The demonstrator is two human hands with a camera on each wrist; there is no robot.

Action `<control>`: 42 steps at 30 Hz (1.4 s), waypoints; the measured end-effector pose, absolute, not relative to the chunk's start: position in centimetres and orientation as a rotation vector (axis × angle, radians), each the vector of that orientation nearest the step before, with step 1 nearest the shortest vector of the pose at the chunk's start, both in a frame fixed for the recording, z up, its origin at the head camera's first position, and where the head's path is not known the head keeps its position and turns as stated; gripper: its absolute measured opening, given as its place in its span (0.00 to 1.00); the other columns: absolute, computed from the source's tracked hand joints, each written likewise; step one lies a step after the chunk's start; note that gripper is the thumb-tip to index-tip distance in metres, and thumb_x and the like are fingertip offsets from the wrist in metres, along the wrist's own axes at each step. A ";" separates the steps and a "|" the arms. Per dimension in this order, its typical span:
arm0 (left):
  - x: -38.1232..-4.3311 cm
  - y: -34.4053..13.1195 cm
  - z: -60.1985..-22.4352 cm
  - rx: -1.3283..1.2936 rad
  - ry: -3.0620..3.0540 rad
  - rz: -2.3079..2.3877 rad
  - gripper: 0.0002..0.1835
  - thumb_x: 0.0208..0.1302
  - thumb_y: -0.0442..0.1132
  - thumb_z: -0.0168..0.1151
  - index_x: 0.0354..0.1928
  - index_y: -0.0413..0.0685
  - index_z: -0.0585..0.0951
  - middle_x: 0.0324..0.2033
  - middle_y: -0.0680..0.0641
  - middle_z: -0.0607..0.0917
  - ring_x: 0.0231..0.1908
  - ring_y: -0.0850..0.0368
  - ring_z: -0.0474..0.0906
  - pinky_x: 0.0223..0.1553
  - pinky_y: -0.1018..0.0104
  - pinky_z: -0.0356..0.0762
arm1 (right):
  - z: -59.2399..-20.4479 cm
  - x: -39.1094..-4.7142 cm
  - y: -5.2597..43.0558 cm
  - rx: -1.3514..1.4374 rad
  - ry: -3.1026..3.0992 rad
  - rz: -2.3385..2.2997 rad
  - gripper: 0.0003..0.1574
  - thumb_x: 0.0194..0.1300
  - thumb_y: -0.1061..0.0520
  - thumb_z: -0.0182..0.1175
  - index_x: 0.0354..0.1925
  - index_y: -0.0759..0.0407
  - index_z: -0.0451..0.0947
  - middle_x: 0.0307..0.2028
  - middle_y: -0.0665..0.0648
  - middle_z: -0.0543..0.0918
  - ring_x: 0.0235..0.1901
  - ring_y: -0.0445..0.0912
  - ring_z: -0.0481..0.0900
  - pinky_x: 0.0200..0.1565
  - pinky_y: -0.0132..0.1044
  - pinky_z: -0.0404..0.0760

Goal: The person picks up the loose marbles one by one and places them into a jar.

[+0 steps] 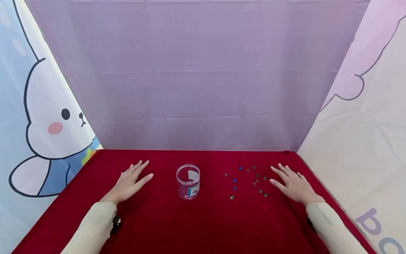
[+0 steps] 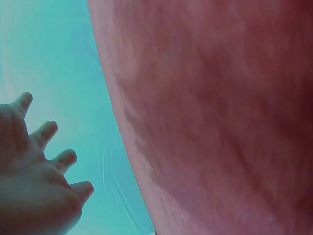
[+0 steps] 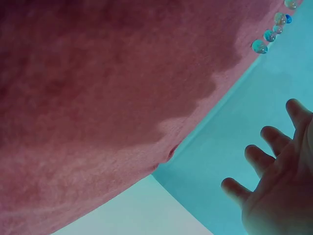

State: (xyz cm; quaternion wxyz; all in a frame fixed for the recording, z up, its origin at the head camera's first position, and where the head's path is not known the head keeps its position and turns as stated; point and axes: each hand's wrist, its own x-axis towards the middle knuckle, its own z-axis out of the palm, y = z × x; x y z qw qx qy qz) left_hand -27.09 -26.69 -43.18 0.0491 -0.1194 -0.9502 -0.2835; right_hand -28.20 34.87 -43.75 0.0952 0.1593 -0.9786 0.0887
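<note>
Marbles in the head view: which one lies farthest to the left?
The lone brownish marble, level with the upper half of the jar in the picture; every other marble, even the greenish front marble, lies further right.

A clear, see-through cylindrical jar (image 1: pixel 182 190) stands upright on the red worktop (image 1: pixel 177 225), its round rim facing up; a white and blue label (image 1: pixel 193 191) with dark marks sits low on its right side. To the right of the jar, well apart from it, small round marbles (image 1: pixel 234 180) lie loosely scattered: some deep blue, some reddish brown, others dark or greenish. Most are separate from one another, several grouped more closely just beside the fingers (image 1: pixel 279 184) of the right hand (image 1: pixel 295 187). The right wrist view shows some as glassy and translucent. The left hand (image 1: pixel 128 181) is nearest the jar, apart from it.
</note>
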 end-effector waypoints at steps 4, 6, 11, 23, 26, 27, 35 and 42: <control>-27.4 -26.1 -43.2 -0.385 -2.905 -0.919 0.43 0.71 0.67 0.50 0.79 0.54 0.54 0.77 0.36 0.51 0.73 0.27 0.40 0.65 0.24 0.34 | -43.6 -28.1 34.6 0.472 -2.906 0.263 0.41 0.73 0.33 0.52 0.74 0.53 0.64 0.73 0.68 0.60 0.71 0.68 0.55 0.64 0.71 0.54; -27.4 -25.8 -43.2 -0.390 -2.905 -0.969 0.43 0.71 0.67 0.50 0.79 0.54 0.54 0.77 0.37 0.50 0.74 0.28 0.38 0.65 0.24 0.35 | -43.6 -28.1 34.6 0.466 -2.905 0.269 0.40 0.73 0.34 0.53 0.73 0.53 0.65 0.73 0.68 0.60 0.71 0.68 0.55 0.64 0.71 0.54; -27.2 -25.1 -43.1 -0.399 -2.894 -1.091 0.45 0.69 0.66 0.54 0.80 0.55 0.52 0.77 0.39 0.51 0.74 0.32 0.41 0.64 0.24 0.43 | -43.5 -28.1 34.5 0.472 -2.903 0.290 0.40 0.73 0.35 0.53 0.73 0.55 0.65 0.73 0.68 0.61 0.71 0.67 0.56 0.64 0.70 0.55; -27.1 -22.9 -43.2 -0.380 -2.799 -1.242 0.46 0.63 0.67 0.62 0.77 0.56 0.59 0.73 0.44 0.63 0.71 0.39 0.57 0.64 0.30 0.58 | -42.9 -27.9 33.4 0.516 -2.879 0.350 0.37 0.73 0.41 0.57 0.72 0.57 0.67 0.72 0.67 0.62 0.71 0.65 0.58 0.65 0.68 0.56; -27.1 -22.3 -43.3 -0.393 -2.787 -1.256 0.48 0.60 0.66 0.66 0.77 0.56 0.60 0.71 0.45 0.66 0.70 0.41 0.60 0.63 0.31 0.61 | -42.8 -27.8 33.2 0.532 -2.874 0.358 0.36 0.73 0.42 0.58 0.71 0.58 0.68 0.71 0.68 0.64 0.70 0.65 0.59 0.65 0.68 0.57; -27.1 -22.0 -43.3 -0.395 -2.786 -1.259 0.48 0.59 0.66 0.66 0.76 0.56 0.61 0.71 0.45 0.67 0.69 0.41 0.61 0.63 0.32 0.61 | -42.8 -27.8 33.1 0.537 -2.871 0.359 0.36 0.73 0.42 0.57 0.71 0.59 0.68 0.71 0.68 0.64 0.70 0.65 0.60 0.65 0.68 0.57; -26.8 -20.7 -43.8 -0.440 -2.786 -1.280 0.48 0.57 0.64 0.70 0.75 0.56 0.63 0.70 0.46 0.69 0.68 0.42 0.63 0.63 0.35 0.65 | -42.9 -27.9 32.7 0.594 -2.818 0.336 0.34 0.74 0.42 0.55 0.67 0.61 0.72 0.67 0.67 0.70 0.66 0.64 0.67 0.62 0.68 0.64; -26.7 -19.6 -44.3 -0.451 -2.742 -1.375 0.47 0.55 0.61 0.74 0.74 0.56 0.65 0.68 0.48 0.71 0.67 0.42 0.65 0.63 0.38 0.66 | -42.9 -27.9 32.3 0.621 -2.815 0.344 0.32 0.74 0.42 0.55 0.65 0.62 0.74 0.65 0.67 0.72 0.65 0.63 0.69 0.60 0.67 0.67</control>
